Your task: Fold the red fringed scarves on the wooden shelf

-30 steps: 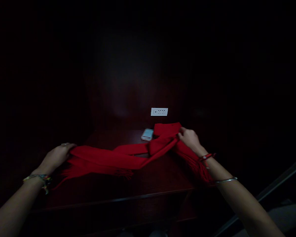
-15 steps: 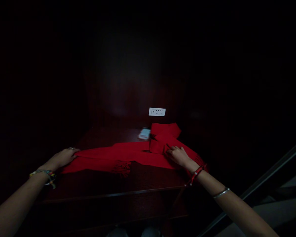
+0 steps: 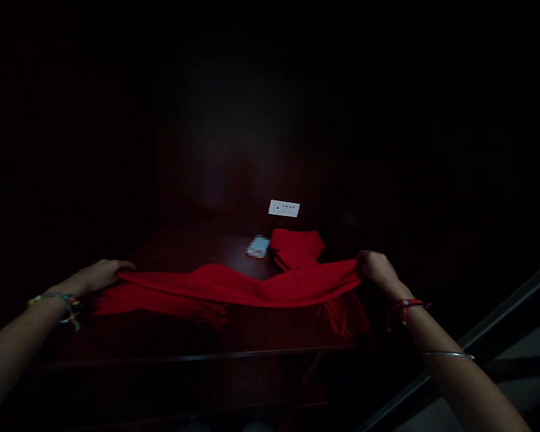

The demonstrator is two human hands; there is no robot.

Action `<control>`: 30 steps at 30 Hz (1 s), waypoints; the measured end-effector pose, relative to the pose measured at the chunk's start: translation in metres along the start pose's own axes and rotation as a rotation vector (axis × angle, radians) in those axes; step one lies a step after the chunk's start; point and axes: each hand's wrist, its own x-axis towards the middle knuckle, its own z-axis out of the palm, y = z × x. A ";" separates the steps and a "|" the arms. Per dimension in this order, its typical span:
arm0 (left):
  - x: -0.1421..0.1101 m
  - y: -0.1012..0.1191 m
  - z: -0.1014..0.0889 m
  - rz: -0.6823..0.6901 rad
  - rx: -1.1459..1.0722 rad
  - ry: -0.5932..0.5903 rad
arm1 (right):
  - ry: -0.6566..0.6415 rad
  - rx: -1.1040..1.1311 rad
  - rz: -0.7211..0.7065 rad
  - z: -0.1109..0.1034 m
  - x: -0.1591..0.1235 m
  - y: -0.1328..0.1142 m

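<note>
A long red scarf (image 3: 252,290) with fringed ends stretches between my two hands above a dark wooden surface. My left hand (image 3: 99,275) grips its left part, where a layer hangs down and ends in a fringe. At the right, my right hand (image 3: 380,273) is closed on the scarf and holds it up, with another fringe hanging below. Behind the held stretch, more red cloth lies folded in a heap near the back wall; the held part covers where the two might join.
A white socket plate (image 3: 284,208) is fixed to the dark back wall. A small pale blurred item (image 3: 258,246) lies left of the folded cloth. The dark wooden surface (image 3: 180,348) has a front edge nearest me. A slanted metal-edged frame (image 3: 499,327) stands at the right.
My right hand has moved from the folded cloth to the right, lifting and drawing the scarf taut. My left hand has shifted slightly left and up, still gripping.
</note>
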 end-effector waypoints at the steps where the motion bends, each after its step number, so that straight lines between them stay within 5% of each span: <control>1: 0.000 0.007 -0.003 0.023 0.040 -0.096 | -0.060 0.008 -0.037 0.009 -0.001 -0.003; 5: -0.011 0.065 -0.009 0.014 0.248 -0.405 | -0.106 0.069 -0.110 0.027 0.005 -0.018; 8: -0.019 0.132 0.009 0.205 0.291 -0.523 | 0.025 0.217 -0.169 0.015 0.016 -0.034; 13: -0.020 0.235 0.085 0.627 0.146 -0.346 | 0.290 0.728 -0.181 -0.031 0.024 -0.066; 16: -0.011 0.284 0.129 0.750 -0.061 -0.225 | 0.295 1.053 -0.131 -0.051 0.016 -0.079; 19: -0.001 0.326 0.152 0.792 -0.273 -0.195 | 0.302 1.212 -0.124 -0.061 0.004 -0.078; 24: -0.011 0.367 0.148 0.900 -0.269 -0.040 | 0.431 1.139 -0.137 -0.064 -0.007 -0.057; 27: -0.038 0.368 0.149 0.975 -0.066 0.182 | 0.541 0.753 -0.226 -0.059 -0.010 -0.049; 30: -0.068 0.358 0.167 1.016 0.170 0.262 | 0.475 0.399 -0.366 -0.047 -0.014 -0.050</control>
